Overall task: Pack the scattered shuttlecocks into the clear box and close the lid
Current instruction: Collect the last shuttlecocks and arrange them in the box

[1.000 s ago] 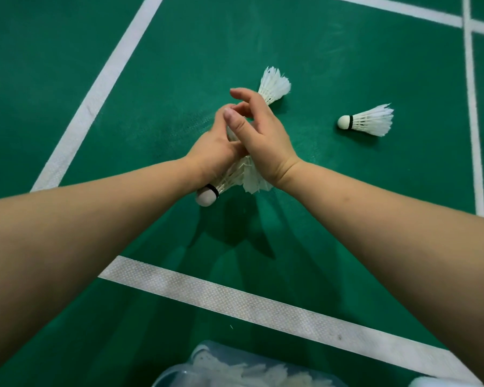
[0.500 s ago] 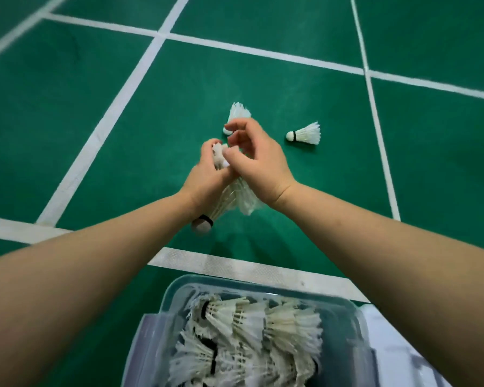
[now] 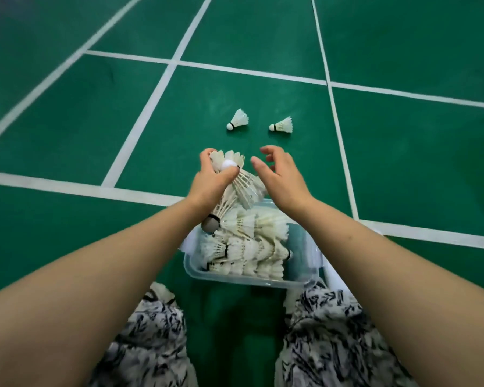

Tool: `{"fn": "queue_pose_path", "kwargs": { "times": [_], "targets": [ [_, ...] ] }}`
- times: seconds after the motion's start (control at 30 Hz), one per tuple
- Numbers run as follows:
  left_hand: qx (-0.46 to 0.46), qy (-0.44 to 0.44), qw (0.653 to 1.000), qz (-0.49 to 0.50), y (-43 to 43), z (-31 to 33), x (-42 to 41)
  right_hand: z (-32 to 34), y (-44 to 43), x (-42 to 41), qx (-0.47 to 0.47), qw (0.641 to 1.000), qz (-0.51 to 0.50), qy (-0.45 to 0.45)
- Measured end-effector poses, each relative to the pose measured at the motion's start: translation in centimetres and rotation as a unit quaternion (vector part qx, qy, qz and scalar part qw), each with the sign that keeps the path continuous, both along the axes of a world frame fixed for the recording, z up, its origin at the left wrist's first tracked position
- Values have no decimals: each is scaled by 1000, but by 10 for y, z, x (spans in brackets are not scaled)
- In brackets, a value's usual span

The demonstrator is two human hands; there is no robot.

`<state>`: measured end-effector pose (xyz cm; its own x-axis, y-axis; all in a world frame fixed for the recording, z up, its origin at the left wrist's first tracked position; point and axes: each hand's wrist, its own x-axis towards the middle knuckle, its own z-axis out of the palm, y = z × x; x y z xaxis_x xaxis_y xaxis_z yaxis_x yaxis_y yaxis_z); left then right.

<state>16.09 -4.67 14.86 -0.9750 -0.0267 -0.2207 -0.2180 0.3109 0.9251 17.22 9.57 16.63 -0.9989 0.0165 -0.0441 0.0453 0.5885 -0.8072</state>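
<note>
Head view | left hand [image 3: 210, 182] grips bunched shuttlecocks [image 3: 245, 187] above clear box [image 3: 235, 279] | right hand [image 3: 282, 180] loosely spread, holding nothing

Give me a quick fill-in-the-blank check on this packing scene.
The left hand grips a bunch of shuttlecocks; the right hand holds ___.
___ loose shuttlecocks lie on the green floor beyond the hands.
The clear box has no ___ on it.
Missing: nothing; two; lid.
</note>
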Motion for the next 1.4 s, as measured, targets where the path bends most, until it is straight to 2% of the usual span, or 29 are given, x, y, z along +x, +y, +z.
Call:
{"fn": "queue_pose_path", "kwargs": {
  "times": [0.23, 0.5, 0.7, 0.87, 0.97, 1.07, 1.17, 1.23, 1.3, 1.4],
  "targets": [
    [66, -28, 997, 21, 3, -11, 80, -20, -17, 78, -105, 991, -8, -89],
    [151, -52, 987, -17, -10, -24, 90, -36, -12, 95, -167, 977, 43, -129],
    [114, -42, 992, -23, -18, -27, 76, -36, -13, 81, -239, 957, 47, -156],
    [94, -37, 995, -14, -29, -32, 64, -43, -15, 73, -238, 958, 42, -156],
    [11, -18, 1000, 7, -29, -37, 57, -48, -13, 69, -249, 958, 15, -139],
    [-49, -1, 999, 9, -29, -41, 53, -57, -12, 66, -207, 971, -15, -122],
    [-105, 18, 994, 18, -32, -46, 51, -72, -8, 66, -108, 987, -24, -112],
    [-130, 30, 991, 32, -35, -48, 51, -82, -6, 66, -8, 991, 17, -133],
    [-152, 41, 987, 36, -37, -51, 52, -94, -9, 69, 100, 979, 93, -150],
    [-174, 55, 983, 29, -36, -53, 54, -110, -24, 72, 165, 954, 178, -174]
  ]
}}
